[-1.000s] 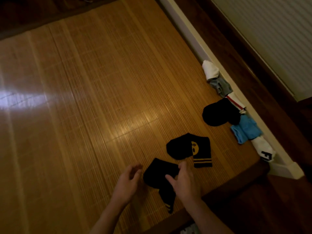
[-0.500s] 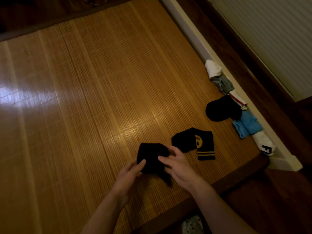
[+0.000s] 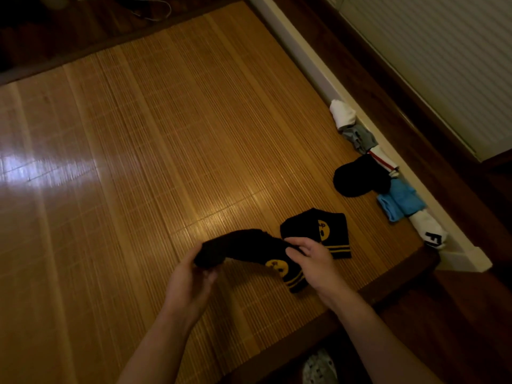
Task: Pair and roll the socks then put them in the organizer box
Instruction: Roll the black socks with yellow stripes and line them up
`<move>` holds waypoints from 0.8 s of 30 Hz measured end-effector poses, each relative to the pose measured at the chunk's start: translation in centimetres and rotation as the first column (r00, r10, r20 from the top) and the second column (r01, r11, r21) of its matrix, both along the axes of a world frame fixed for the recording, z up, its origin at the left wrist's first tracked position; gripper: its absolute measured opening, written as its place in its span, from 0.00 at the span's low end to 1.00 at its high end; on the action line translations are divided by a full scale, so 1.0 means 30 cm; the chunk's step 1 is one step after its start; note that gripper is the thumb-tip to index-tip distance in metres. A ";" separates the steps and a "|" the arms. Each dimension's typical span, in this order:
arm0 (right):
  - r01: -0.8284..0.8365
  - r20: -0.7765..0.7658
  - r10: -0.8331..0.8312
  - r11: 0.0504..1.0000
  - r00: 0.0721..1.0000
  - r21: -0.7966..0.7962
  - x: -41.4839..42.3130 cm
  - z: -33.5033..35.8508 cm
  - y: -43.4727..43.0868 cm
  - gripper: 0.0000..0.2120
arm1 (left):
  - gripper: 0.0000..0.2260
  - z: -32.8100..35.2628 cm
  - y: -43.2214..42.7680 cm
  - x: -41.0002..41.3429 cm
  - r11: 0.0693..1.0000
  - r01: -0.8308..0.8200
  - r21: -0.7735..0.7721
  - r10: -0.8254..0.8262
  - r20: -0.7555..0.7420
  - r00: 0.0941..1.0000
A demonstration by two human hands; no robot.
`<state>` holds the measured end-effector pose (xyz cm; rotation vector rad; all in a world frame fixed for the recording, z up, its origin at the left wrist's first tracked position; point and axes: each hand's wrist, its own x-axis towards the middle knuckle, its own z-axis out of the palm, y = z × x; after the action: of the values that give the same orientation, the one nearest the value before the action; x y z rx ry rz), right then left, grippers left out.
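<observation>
A black sock with a yellow face and yellow cuff stripes (image 3: 249, 249) is stretched between both hands just above the bamboo mat (image 3: 138, 134). My left hand (image 3: 191, 281) grips its toe end. My right hand (image 3: 313, 261) holds its cuff end. Its match, a folded black sock with the same yellow face (image 3: 313, 230), lies flat on the mat right behind my right hand. No organizer box is in view.
Rolled socks line the white ledge (image 3: 304, 59) at right: white (image 3: 342, 113), grey (image 3: 358, 137), a red-striped white one (image 3: 383, 159), blue (image 3: 401, 202), a white one with black letters (image 3: 428, 231). A black bundle (image 3: 358, 177) lies beside them. The mat's dark front edge (image 3: 374, 289) is near.
Both hands lifted the black sock off the mat and pulled it out lengthwise, so its yellow face and stripes now show. The other socks stayed put.
</observation>
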<state>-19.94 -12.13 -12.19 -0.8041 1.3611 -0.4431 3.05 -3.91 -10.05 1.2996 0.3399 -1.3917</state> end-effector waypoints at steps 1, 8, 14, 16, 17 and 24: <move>-0.038 -0.005 0.038 0.999 0.999 -0.003 -0.010 0.005 -0.006 0.10 | 0.12 0.009 -0.003 0.015 0.997 -0.073 -0.035 0.071 -0.064 0.995; -0.068 -0.042 0.069 0.997 0.997 0.039 -0.009 -0.031 -0.001 0.11 | 0.21 0.022 -0.008 0.021 0.990 -0.059 -0.130 0.036 -0.175 0.984; -0.304 -0.722 0.096 0.939 0.685 -0.163 -0.111 -0.103 0.043 0.06 | 0.16 -0.046 0.041 -0.059 0.956 0.245 0.164 -0.255 0.045 0.966; -0.486 -0.860 0.108 0.856 0.499 -0.174 -0.157 -0.113 0.049 0.05 | 0.15 -0.065 0.056 -0.077 0.935 0.273 0.225 -0.282 0.005 0.960; -0.560 -0.879 0.184 0.821 0.441 -0.109 -0.179 -0.121 0.049 0.11 | 0.15 -0.072 0.062 -0.085 0.926 0.286 0.247 -0.289 -0.025 0.957; -0.610 -0.834 0.265 0.786 0.483 -0.103 -0.225 -0.078 0.014 0.20 | 0.14 -0.083 0.077 -0.118 0.872 0.372 0.318 -0.369 -0.074 0.927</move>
<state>-26.69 -11.70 -14.53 -1.8153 1.7984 0.1311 -0.50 -1.61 -12.54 1.6982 0.3515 -1.7173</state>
